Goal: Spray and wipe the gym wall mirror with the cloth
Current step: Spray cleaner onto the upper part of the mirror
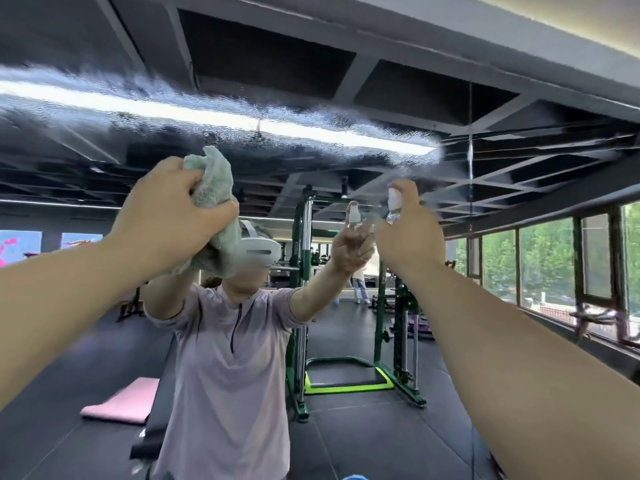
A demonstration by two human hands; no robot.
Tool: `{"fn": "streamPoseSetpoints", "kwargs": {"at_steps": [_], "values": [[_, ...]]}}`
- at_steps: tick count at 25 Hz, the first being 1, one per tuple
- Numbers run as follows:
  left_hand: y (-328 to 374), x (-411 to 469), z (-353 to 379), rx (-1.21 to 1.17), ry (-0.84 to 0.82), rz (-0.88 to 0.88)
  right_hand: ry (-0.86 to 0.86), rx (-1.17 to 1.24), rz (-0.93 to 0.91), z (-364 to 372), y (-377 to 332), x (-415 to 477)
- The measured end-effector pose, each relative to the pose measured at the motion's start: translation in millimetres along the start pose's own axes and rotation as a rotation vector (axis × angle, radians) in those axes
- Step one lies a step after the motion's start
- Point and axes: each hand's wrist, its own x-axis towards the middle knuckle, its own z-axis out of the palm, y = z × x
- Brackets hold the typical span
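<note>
— Fingers (173, 174) of the left hand (162, 216)?
— Curled tight round the bunched green cloth (216, 181), raised at the mirror (86, 341).
— And the right hand (412, 233)?
— It grips the small spray bottle (394, 206) close to the glass, one finger on top. A wet band of droplets (173, 112) streaks the mirror above both hands.

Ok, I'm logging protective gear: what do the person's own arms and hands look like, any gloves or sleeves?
The left forearm and right forearm are bare to the frame edge. The left hand and right hand show no gloves, rings or watch. In the reflection, a pale lilac zip-neck top has sleeves ending near the elbows.
</note>
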Motion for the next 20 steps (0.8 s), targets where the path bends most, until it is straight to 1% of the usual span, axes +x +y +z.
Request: {"fn": "streamPoseSetpoints", "kwargs": {"at_steps": [2,5,8,11,15,20], "values": [[-19,-1,-23,0.007,0.018,-0.008,-0.014,-0.004,-0.042,9,-29,-12],[-62,-8,-74,0.034,0.040,-0.025,-0.044,0.019,-0.110,30,-90,-41],[-116,-18,-143,0.081,0.037,-0.039,-0.086,0.083,-0.133,56,-165,-86],[-167,-25,-210,0.138,0.026,-0.040,-0.131,0.098,-0.136,80,-234,-133],[-241,-41,-314,0.248,0.019,-0.088,-0.183,0.166,-0.165,117,-347,-196],[-312,-55,-419,0.384,0.029,-0.152,-0.257,0.208,-0.275,157,-472,-242]]}}
